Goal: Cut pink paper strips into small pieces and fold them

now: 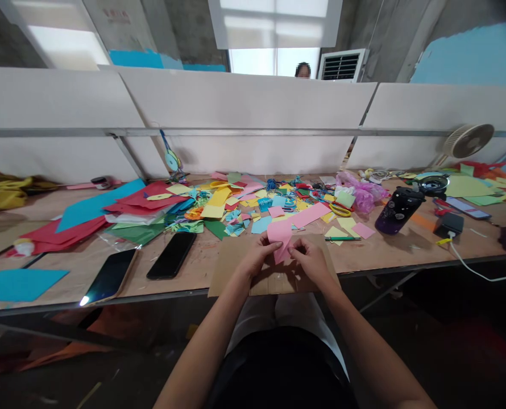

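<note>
Your fingertips cover part of the pink paper point(280, 231), so the shape of its lower end is hard to make out. In the heap of paper scraps point(216, 203), many pieces overlap and cannot be counted exactly. Your two forearms reach forward and come closer together above one cardboard sheet point(231, 262). Your left hand point(262, 253) pinches the paper at its left side; your right hand point(307, 257) pinches its right edge, also narrowly. This paper is over the cardboard. Two phones point(171, 255) lie at left, one bottle point(398, 211) stands at right.
</note>
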`<state>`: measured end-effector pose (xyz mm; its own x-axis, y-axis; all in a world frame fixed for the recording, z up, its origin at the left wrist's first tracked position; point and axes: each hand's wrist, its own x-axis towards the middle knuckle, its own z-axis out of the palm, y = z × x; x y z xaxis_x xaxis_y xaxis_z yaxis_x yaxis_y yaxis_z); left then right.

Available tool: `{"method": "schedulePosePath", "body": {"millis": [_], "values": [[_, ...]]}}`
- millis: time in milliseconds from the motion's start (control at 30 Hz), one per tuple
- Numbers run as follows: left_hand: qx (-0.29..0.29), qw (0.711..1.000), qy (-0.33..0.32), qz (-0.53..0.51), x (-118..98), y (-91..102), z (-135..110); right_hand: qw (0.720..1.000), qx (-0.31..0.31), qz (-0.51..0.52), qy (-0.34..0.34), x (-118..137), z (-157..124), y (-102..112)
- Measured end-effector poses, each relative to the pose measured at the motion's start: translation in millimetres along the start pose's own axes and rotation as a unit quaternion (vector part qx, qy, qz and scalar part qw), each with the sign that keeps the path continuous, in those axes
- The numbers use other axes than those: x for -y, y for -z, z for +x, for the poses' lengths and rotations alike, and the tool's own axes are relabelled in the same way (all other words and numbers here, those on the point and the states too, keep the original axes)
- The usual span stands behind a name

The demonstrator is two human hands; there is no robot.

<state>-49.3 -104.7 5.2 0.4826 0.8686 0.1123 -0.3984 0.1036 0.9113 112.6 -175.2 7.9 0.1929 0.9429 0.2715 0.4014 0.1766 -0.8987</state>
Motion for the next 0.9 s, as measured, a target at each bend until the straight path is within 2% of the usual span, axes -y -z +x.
{"method": "schedulePosePath", "body": {"millis": [267, 400, 533, 700, 833, 900], "values": [[-0.027, 0.999, 0.010, -0.032, -3.1, -2.4, -1.5, 1.000, 0.020, -0.021, -0.002, 1.1, 3.5, 7.2], [-0.013, 1.000, -0.008, -0.015, -2.2, -1.4, -1.1, 0.999, 0.028, -0.034, 0.009, 1.7, 4.5, 6.6], [0.001, 1.000, 0.011, 0.016, 0.9, 1.2, -0.4, 0.997, 0.046, -0.053, 0.017, 1.1, 5.5, 7.3], [-0.050, 0.999, 0.017, 0.014, 4.5, 0.7, 1.8, 0.995, 0.062, -0.075, 0.034, 2.5, 5.5, 10.9], [-0.074, 0.997, -0.011, -0.033, 4.0, -4.9, 3.4, 0.989, 0.139, -0.039, 0.024, 3.4, 25.8, 26.5], [-0.098, 0.994, -0.018, -0.050, 3.8, -7.2, 4.4, 0.992, 0.109, -0.056, 0.021, 2.3, 51.0, 37.3]]}}
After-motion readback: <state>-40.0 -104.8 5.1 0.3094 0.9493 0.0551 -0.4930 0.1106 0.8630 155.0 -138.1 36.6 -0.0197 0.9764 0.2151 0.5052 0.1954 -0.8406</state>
